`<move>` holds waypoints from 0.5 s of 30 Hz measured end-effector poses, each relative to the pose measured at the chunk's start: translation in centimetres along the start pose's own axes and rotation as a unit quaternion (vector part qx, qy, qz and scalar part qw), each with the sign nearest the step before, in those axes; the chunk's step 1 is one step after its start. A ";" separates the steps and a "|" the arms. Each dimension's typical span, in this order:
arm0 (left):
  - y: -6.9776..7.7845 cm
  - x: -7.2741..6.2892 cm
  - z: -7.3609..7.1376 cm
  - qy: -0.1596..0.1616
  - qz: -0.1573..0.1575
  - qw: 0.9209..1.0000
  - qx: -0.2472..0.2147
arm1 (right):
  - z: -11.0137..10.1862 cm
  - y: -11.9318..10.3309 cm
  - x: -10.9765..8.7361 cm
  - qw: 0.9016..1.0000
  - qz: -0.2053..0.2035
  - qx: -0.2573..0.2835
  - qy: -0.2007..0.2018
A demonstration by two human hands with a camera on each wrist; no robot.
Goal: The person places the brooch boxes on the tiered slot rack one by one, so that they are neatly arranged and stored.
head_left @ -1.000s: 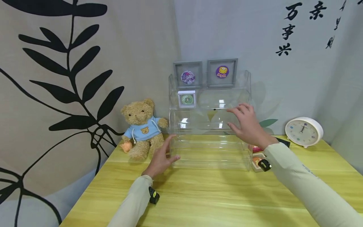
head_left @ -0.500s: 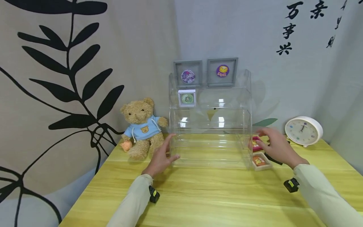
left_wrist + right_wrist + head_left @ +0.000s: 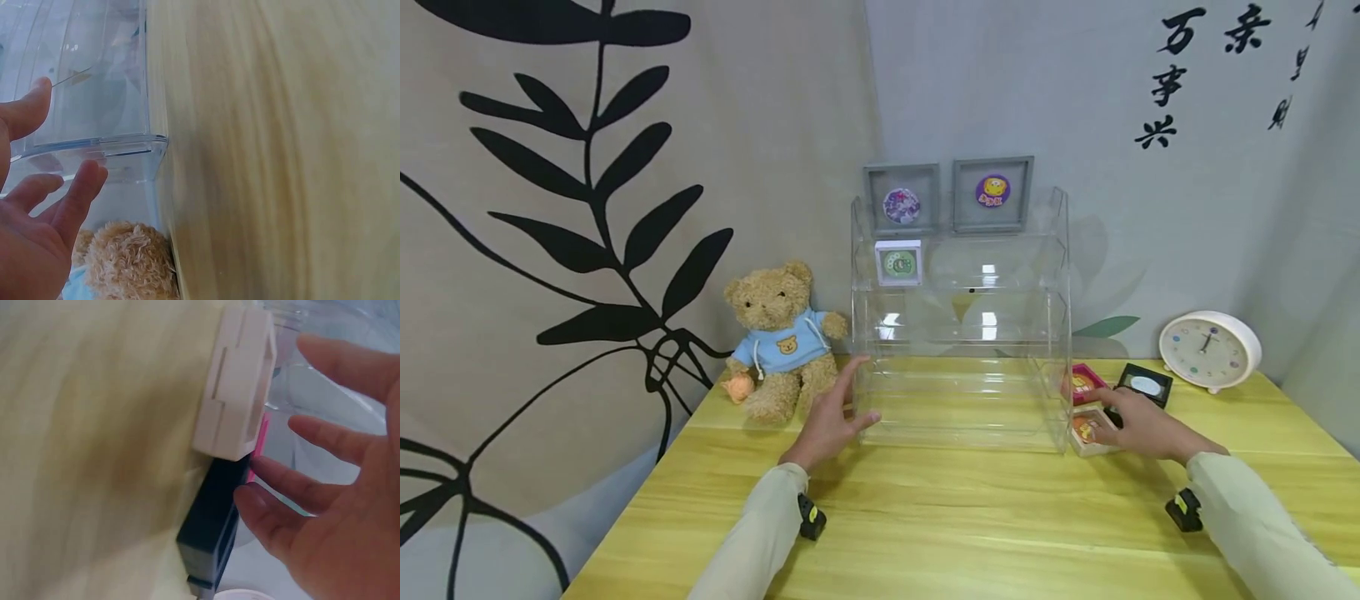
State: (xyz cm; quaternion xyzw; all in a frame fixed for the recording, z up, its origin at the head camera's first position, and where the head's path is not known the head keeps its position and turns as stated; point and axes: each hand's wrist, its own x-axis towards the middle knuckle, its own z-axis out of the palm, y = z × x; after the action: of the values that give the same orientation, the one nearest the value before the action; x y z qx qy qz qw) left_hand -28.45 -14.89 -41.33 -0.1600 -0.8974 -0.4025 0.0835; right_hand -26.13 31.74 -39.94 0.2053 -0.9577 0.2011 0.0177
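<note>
A clear tiered acrylic display rack point(image 3: 958, 433) stands on the table. My left hand point(image 3: 829, 427) rests at its left side, thumb in front of the side panel and fingers straight along the outside; the left wrist view shows the fingertips right at the panel's edge. To the right of the rack, my right hand point(image 3: 1142, 427) hovers with spread fingers over small square display cases. Below its fingertips lies a cream case point(image 3: 231, 381) with an orange picture. Behind that is a red case point(image 3: 1084, 381). A black case point(image 3: 212, 512) is partly hidden under the hand in the head view.
Two grey framed badges point(image 3: 901, 200) stand on the top tier, and a white case with a green badge point(image 3: 898, 263) on the tier below. A teddy bear point(image 3: 782, 346) sits left of the rack. Another black case point(image 3: 1147, 385) lies near a white clock point(image 3: 1210, 350).
My right hand has left the front of the rack, moving right and down to the small cases, first over the black ones, then over the cream one. My left hand has stayed put.
</note>
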 end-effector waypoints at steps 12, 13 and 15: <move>0.1 0.0 -0.1 0.004 0.000 1.000 -0.006 | 0.7 0.4 0.2 0.999 0.010 -0.014 -0.032; 0.0 0.0 -0.1 0.005 0.000 1.000 -0.004 | 0.8 0.5 0.2 0.999 0.014 -0.016 -0.032; -0.1 0.0 0.1 0.003 0.003 1.000 -0.007 | 1.0 0.6 0.2 0.999 0.021 -0.022 -0.031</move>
State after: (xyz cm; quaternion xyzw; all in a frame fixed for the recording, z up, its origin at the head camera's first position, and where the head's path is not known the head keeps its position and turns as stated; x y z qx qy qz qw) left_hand -28.44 -14.89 -41.41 -0.1616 -0.8941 -0.4087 0.0863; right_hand -26.51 31.76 -41.09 0.1909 -0.9660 0.1742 -0.0114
